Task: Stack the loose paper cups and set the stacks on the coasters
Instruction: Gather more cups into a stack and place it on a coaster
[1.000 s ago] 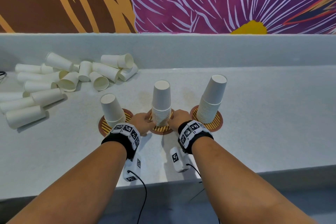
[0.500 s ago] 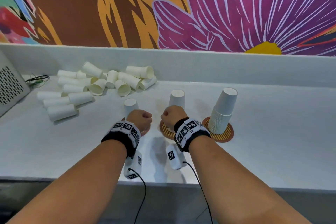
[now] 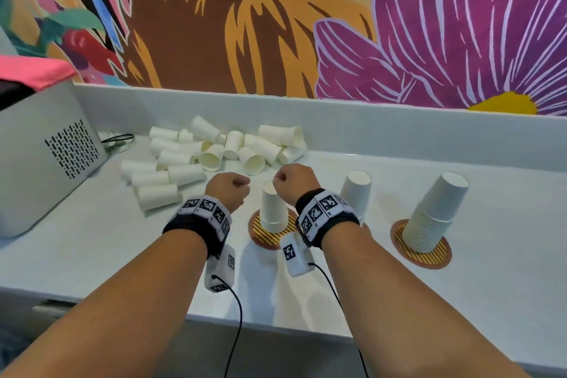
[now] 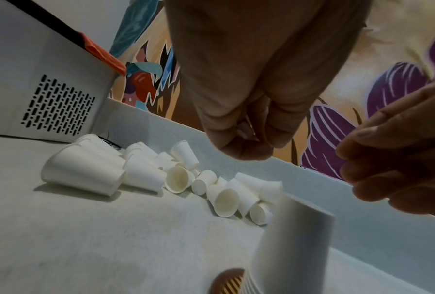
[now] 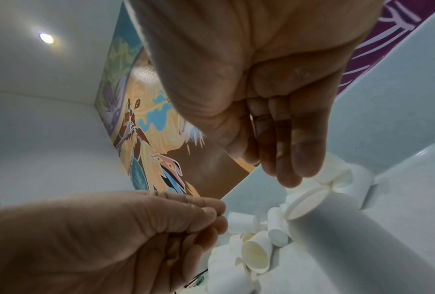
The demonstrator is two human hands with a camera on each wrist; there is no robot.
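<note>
- While both fists hover empty, the left hand [image 3: 228,190] and right hand [image 3: 294,182] hang between the pile [image 3: 214,153] and three stacks [image 3: 273,209] on coasters [image 3: 425,250].
- From the left wrist, curled fingers [image 4: 241,143] hold nothing above the pile.
- From the right wrist, likewise; a careless reach past the near stack [image 5: 362,238] might topple it.

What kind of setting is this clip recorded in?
Probably a café or break-room counter, though that is a guess: a pale countertop below a painted floral mural, a grey vented appliance at the left, and a heap of disposable paper cups.
</note>
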